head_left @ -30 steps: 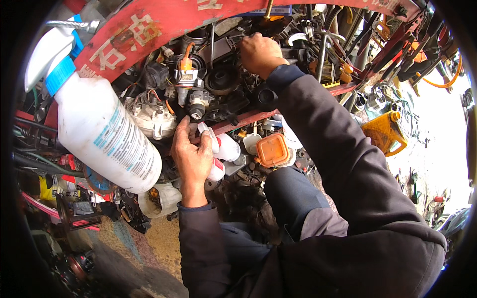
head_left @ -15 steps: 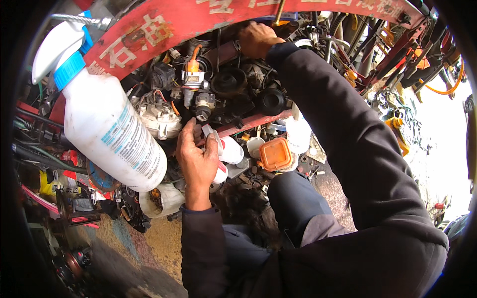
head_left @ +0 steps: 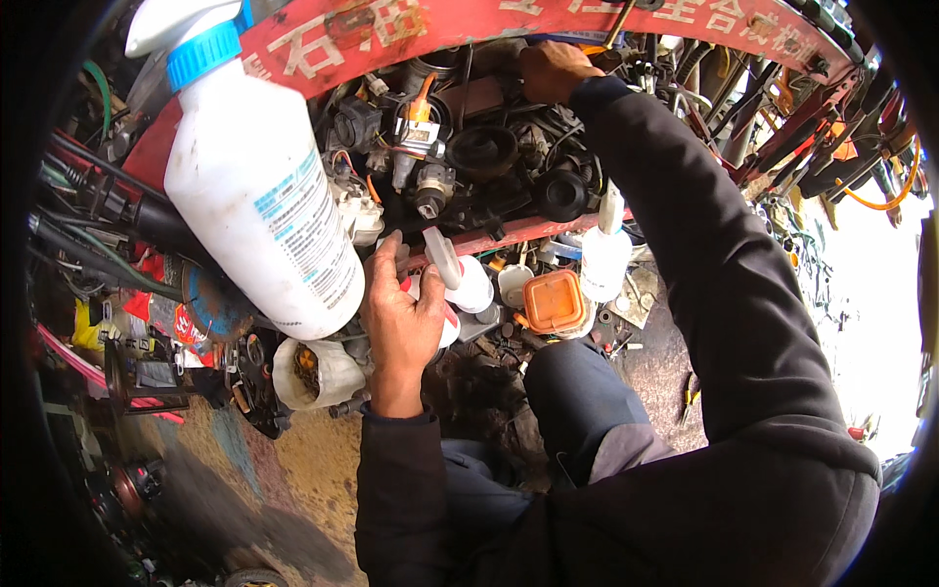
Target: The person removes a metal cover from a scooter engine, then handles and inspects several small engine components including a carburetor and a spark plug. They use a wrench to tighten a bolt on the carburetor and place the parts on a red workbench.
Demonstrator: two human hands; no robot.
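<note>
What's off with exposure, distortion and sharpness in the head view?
Head view: ground at right blown out to white; corners black; red beam bowed, likely by the fisheye; left hand well lit; right hand readable, its fingertips hard to make out.

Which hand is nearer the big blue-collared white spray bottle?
Left. The left hand is just right of the bottle near its base; the right hand is farther right, by the red panel.
</note>
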